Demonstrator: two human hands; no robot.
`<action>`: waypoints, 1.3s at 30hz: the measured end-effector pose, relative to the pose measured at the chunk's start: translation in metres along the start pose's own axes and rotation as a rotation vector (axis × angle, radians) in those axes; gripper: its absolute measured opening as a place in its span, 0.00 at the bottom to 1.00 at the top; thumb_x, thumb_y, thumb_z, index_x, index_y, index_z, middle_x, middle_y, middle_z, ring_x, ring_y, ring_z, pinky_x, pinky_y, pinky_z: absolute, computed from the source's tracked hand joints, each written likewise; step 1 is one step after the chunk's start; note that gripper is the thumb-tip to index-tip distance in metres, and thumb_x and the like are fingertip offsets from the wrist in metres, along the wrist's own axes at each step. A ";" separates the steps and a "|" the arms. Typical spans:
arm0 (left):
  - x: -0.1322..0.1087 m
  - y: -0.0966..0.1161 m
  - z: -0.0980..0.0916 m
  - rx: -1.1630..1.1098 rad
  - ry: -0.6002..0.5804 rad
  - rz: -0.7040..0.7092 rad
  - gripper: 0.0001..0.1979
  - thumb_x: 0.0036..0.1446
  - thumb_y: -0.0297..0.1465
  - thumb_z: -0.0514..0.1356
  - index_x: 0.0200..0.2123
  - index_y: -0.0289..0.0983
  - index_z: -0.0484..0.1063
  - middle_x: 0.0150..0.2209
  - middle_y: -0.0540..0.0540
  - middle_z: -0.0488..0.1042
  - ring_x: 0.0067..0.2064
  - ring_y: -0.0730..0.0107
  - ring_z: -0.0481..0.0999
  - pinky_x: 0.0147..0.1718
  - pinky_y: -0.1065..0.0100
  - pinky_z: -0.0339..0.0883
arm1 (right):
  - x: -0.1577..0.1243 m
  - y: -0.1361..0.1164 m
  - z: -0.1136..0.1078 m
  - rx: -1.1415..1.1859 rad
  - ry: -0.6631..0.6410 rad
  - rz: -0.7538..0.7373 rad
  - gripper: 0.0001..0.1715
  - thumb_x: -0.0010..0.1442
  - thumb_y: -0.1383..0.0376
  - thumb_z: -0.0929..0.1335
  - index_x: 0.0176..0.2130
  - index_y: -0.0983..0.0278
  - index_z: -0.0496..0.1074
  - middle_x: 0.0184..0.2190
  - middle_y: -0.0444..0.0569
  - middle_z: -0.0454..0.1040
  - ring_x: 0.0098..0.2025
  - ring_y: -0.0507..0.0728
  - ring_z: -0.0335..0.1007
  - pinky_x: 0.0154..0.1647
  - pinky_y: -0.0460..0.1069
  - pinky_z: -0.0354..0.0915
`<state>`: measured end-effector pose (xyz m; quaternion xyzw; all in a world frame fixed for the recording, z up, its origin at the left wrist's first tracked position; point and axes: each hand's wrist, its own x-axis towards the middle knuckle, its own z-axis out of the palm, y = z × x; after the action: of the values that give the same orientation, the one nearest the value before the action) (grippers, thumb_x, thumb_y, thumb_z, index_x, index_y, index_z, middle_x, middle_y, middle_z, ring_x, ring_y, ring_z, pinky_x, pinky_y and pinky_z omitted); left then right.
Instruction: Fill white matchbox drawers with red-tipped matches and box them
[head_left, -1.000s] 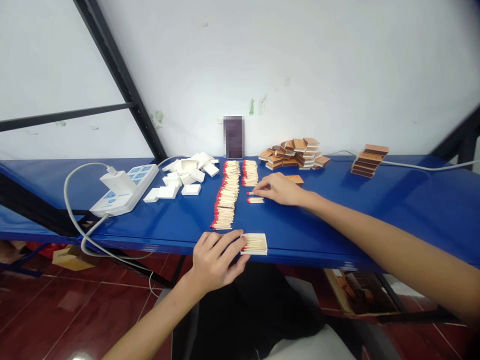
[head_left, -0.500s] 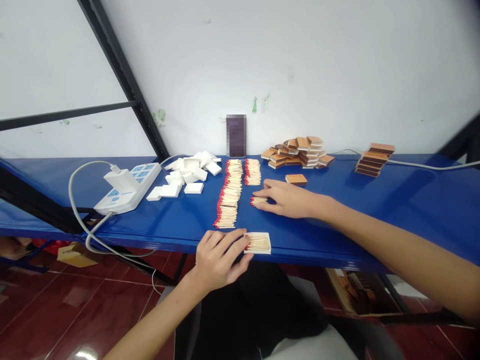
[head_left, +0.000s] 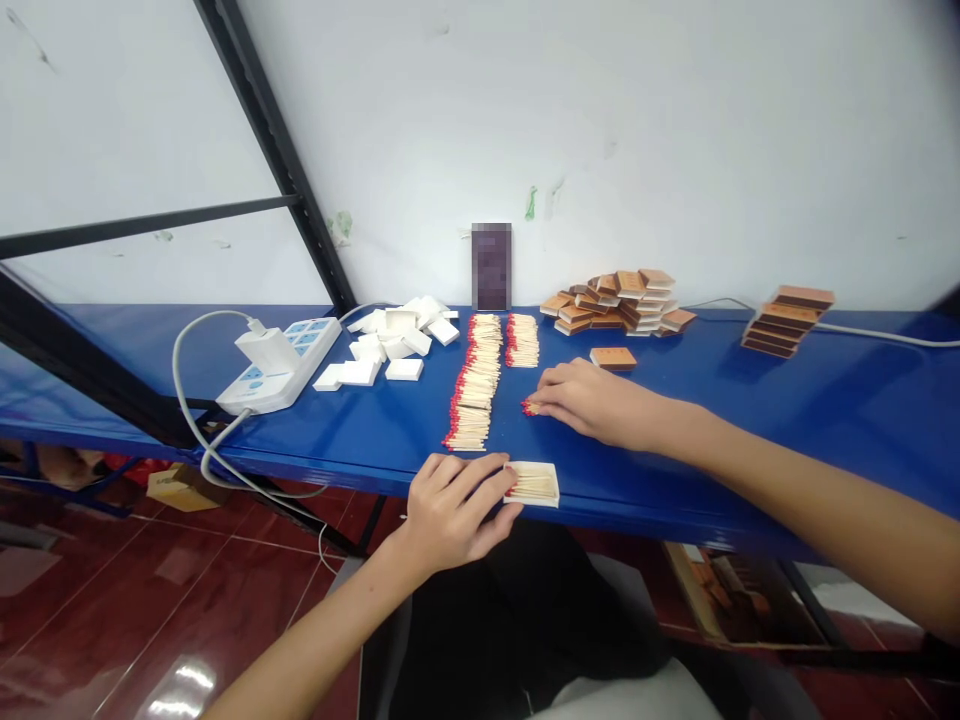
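Note:
At the front edge of the blue shelf, my left hand (head_left: pixel 459 508) grips the left end of a white matchbox tray (head_left: pixel 553 484) that holds some matches (head_left: pixel 532 482). My right hand (head_left: pixel 581 402) is closed around a small bunch of red-tipped matches (head_left: pixel 529 408) at the tabletop; most of their length is hidden under the fingers. A long row of matches (head_left: pixel 474 385) lies left of that hand, and a shorter row of matches (head_left: pixel 523 342) lies behind it. One brown matchbox cover (head_left: pixel 613 359) rests just beyond my right hand.
White trays (head_left: pixel 405 335) are heaped at the back left, near a power strip (head_left: pixel 281 365) with a plug and cables. Brown matchbox covers (head_left: pixel 622 300) are piled at the back right. Farther right stands a leaning stack of matchboxes (head_left: pixel 787 322). A dark pixelated rectangle (head_left: pixel 491 268) leans on the wall.
My right hand's fingers have drawn together around the small bunch of matches. My left hand keeps its hold on the tray. The whole view has shifted slightly.

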<state>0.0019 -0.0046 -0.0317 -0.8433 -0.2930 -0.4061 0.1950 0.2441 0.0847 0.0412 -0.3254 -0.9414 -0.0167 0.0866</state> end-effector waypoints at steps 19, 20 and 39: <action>0.001 -0.001 0.000 -0.024 0.024 0.013 0.09 0.59 0.33 0.62 0.44 0.38 0.74 0.43 0.45 0.81 0.34 0.66 0.74 0.31 0.62 0.61 | 0.005 0.015 -0.005 0.434 -0.041 0.188 0.24 0.63 0.53 0.67 0.50 0.66 0.78 0.38 0.53 0.77 0.38 0.57 0.73 0.38 0.49 0.66; 0.001 -0.001 0.000 -0.023 0.026 0.016 0.10 0.59 0.32 0.62 0.44 0.37 0.74 0.43 0.45 0.81 0.34 0.66 0.74 0.31 0.62 0.61 | 0.005 0.015 -0.006 0.411 -0.052 0.165 0.22 0.64 0.54 0.67 0.48 0.65 0.79 0.38 0.53 0.77 0.39 0.58 0.73 0.39 0.49 0.66; 0.000 -0.001 0.001 -0.026 0.005 0.025 0.11 0.58 0.32 0.63 0.45 0.37 0.73 0.45 0.45 0.81 0.34 0.64 0.73 0.31 0.61 0.60 | 0.003 0.001 -0.005 0.064 0.001 0.072 0.12 0.65 0.69 0.65 0.42 0.67 0.78 0.39 0.54 0.80 0.41 0.59 0.75 0.42 0.50 0.65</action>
<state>0.0015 -0.0036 -0.0321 -0.8484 -0.2767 -0.4094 0.1897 0.2436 0.0870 0.0463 -0.3564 -0.9291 0.0166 0.0979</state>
